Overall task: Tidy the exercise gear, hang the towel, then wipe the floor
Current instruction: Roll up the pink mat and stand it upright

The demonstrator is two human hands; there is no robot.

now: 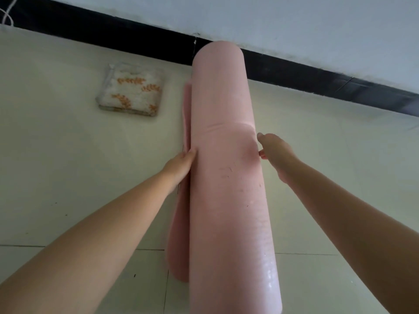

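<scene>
The floor (68, 177) of pale tiles filled most of the view and ran to a black skirting board (136, 39) under a grey-white wall (294, 30) at the far side. On it, in the middle, lay the rolled pink mat (226, 177), its long axis running from near to far, the far end close to the skirting board and the near end passing out of view at the bottom edge. A loose flap of the mat (181, 223) showed along the roll's left side, so the roll looked not yet fully closed. The two hands flanked the roll at about mid-length, equally near to it: the left hand (179, 165) pressed against its left side with fairly straight fingers at the seam where the flap met the roll, and the right hand (275, 152) touched its right side, fingers loosely bent against the surface beside a shallow dent; whether they truly pinched the mat I could not tell. Judging from this, the coming move turned on rolling sideways, across the long axis. The folded towel (130, 89), white with orange leaf marks, lay on the floor to the far left, well apart from the mat and near the skirting board, not yet hung. No container was in view
</scene>
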